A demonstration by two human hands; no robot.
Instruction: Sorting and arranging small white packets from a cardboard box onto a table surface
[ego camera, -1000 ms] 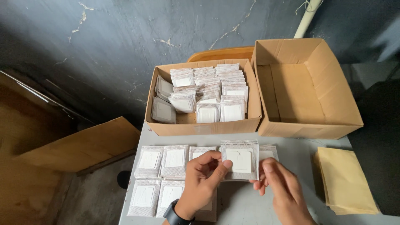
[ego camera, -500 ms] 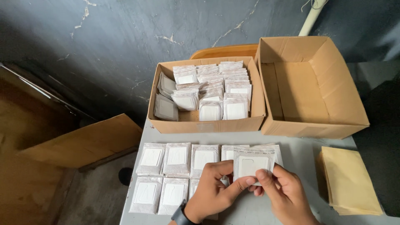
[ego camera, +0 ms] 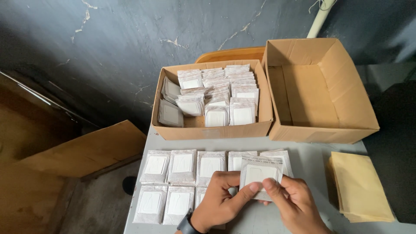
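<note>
Cardboard box (ego camera: 208,130) packed with white sachets (ego camera: 225,93), neighbouring box (ego camera: 346,130) bare, left hand (ego camera: 219,201) and right hand (ego camera: 294,203) both pinching one sachet (ego camera: 260,173).

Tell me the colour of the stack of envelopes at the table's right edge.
Yellowish tan, a manila shade; the envelopes show best in the head view.

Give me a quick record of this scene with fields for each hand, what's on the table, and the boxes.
left hand: left hand pinches the lower left of a white sachet
right hand: right hand pinches the same sachet's lower edge
table: grey table with rows of flat sachets; stack of tan envelopes at right
boxes: left box part-filled with sachets; right box empty
</note>
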